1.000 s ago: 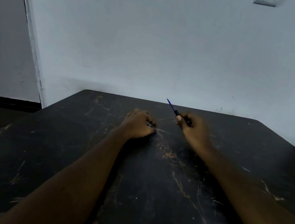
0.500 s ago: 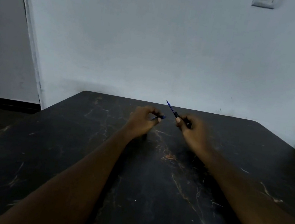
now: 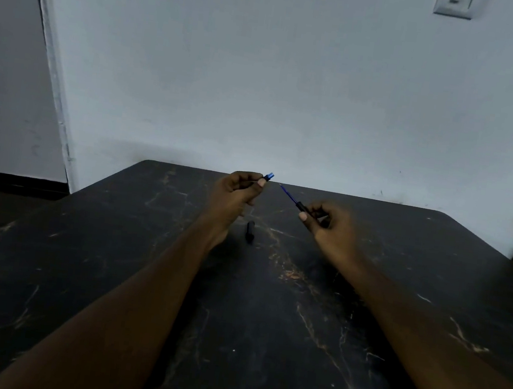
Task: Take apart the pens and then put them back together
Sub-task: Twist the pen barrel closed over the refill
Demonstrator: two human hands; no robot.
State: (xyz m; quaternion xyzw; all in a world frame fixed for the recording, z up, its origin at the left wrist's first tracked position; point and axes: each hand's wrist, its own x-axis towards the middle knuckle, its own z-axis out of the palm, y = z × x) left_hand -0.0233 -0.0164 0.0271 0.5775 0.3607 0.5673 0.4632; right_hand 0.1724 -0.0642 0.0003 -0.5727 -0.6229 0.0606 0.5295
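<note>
My left hand is raised above the dark marble table and pinches a short pen part with a blue end that sticks out to the right. My right hand grips a black pen section from which a thin blue refill points up and left toward the left hand. A small gap separates the two pieces. A short black pen cap lies on the table below and between the hands.
A pale wall rises right behind the table's far edge, with a light switch at the top right. A doorway opening is at the left, and a brown object stands at the far right edge.
My left hand has lifted off the table with the blue-ended part and moved up toward the refill tip. The black cap it covered now lies exposed. My right hand barely moved.
</note>
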